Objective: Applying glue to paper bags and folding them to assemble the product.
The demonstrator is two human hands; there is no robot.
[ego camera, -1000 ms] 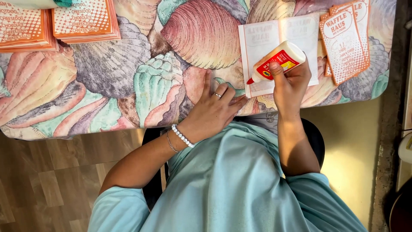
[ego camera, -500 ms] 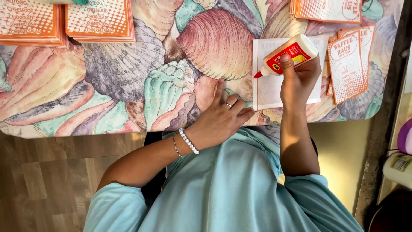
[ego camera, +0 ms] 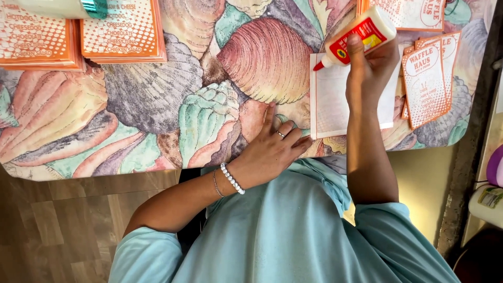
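My right hand [ego camera: 369, 65] grips a white glue bottle [ego camera: 352, 39] with a red label, tilted so its red tip touches the upper left corner of a white paper sheet [ego camera: 332, 99]. That sheet lies flat on the table covered by a seashell-pattern cloth [ego camera: 157, 105]. My left hand [ego camera: 272, 149] rests flat on the cloth, fingers spread, its fingertips at the sheet's lower left edge. It wears a ring and a pearl bracelet.
Orange-and-white printed paper bags lie to the right of the sheet [ego camera: 424, 84] and above it [ego camera: 414, 13]. Two stacks of the same bags [ego camera: 78, 36] sit at the far left, with a white bottle [ego camera: 63, 8] on top. The table's near edge runs past my lap.
My right hand carried the glue bottle from the sheet's middle up to its upper left corner. The left hand stayed put at the sheet's edge.
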